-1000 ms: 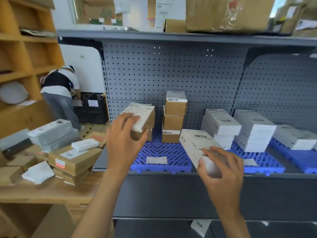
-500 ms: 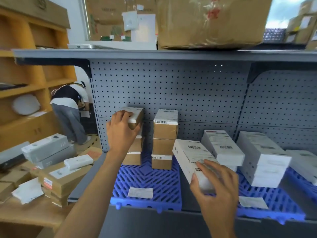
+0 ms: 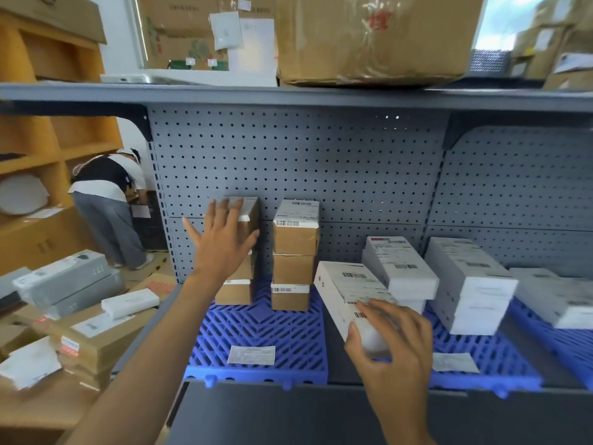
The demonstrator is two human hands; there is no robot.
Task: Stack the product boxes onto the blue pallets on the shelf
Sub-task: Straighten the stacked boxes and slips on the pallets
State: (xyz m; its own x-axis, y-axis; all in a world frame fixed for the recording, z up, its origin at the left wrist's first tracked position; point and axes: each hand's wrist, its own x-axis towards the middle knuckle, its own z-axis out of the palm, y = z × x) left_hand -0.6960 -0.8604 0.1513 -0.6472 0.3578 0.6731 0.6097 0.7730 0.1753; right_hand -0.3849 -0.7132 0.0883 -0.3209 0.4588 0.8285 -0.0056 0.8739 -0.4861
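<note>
**Brown stack steadied, white box in hand**

The grey shelf with its pegboard back fills the view from nine to three o'clock. On the board above it, at twelve o'clock, sits a large cardboard carton. At eight o'clock stands a wooden table piled with brown and grey boxes, and a person bends over at nine o'clock beyond it.

Three blue pallets lie side by side on the shelf: the left pallet at six o'clock, the middle pallet at four and the right pallet at the three o'clock edge. Low white stacks cover the back of the middle and right pallets. At the back of the left pallet stand two brown stacks, the left brown stack and the right brown stack, near each other but apart.

The white box is tilted over the gap between the left and middle pallets; whether it rests on anything cannot be told. The right hand grips its near end with curled fingers. The left hand, its fingers straight and splayed, lies flat against the top box of the left brown stack. A paper label lies on the left pallet's front.
</note>
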